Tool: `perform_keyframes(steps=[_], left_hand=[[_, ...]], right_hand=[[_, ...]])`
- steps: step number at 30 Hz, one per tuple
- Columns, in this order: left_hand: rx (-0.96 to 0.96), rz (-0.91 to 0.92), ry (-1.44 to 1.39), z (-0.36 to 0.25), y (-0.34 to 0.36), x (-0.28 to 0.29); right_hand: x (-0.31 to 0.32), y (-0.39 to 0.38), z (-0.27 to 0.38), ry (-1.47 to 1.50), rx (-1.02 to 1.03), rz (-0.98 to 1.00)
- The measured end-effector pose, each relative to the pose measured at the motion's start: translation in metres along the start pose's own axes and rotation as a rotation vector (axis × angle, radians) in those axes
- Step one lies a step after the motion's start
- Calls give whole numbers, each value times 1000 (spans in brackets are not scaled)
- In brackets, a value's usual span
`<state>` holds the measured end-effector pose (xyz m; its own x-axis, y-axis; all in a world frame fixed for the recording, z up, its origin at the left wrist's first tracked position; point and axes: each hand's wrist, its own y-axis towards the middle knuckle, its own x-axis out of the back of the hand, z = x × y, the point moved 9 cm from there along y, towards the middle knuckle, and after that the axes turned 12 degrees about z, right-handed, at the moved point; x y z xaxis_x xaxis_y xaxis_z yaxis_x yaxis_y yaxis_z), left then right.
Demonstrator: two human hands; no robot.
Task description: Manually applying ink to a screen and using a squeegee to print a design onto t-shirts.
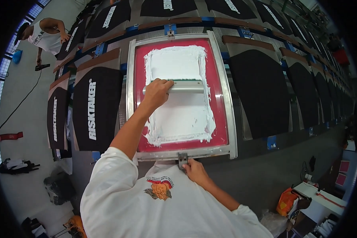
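A metal-framed printing screen (220, 79) with red emulsion lies in front of me, its middle coated with thick white ink (178, 115) with ragged edges. My left hand (157, 93) grips a silver squeegee (188, 87) that lies crosswise in the ink, a little above the screen's middle. Below, my right hand (195, 173) holds the metal clamp (182, 158) at the screen frame's near edge; part of its grip is hidden.
Pallets with black fabric panels (258, 95) flank and back the screen, some printed in white (107, 79). A person (47, 37) stands at the upper left by the pallets, near a cable (22, 97). An orange bag (286, 200) and white bench (317, 196) are at lower right.
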<state>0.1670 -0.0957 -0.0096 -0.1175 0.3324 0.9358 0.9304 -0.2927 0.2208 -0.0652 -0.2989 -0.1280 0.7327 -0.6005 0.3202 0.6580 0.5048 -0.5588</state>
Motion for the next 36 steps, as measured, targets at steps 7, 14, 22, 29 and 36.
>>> perform_keyframes(steps=[7, 14, 22, 29, 36], left_hand=[[166, 201, -292, -62, -73, 54], [199, 318, -242, -86, -119, 35], [228, 498, -130, -96, -125, -4], [183, -96, 0, -87, -188, 3], [246, -21, 223, 100, 68, -26]], right_hand=[[3, 11, -4, 155, 46, 95], [16, 4, 8, -130, 29, 133], [120, -17, 172, -1060, 606, -498], [93, 16, 104, -966, 736, -442], [268, 255, 187, -1270, 340, -571]])
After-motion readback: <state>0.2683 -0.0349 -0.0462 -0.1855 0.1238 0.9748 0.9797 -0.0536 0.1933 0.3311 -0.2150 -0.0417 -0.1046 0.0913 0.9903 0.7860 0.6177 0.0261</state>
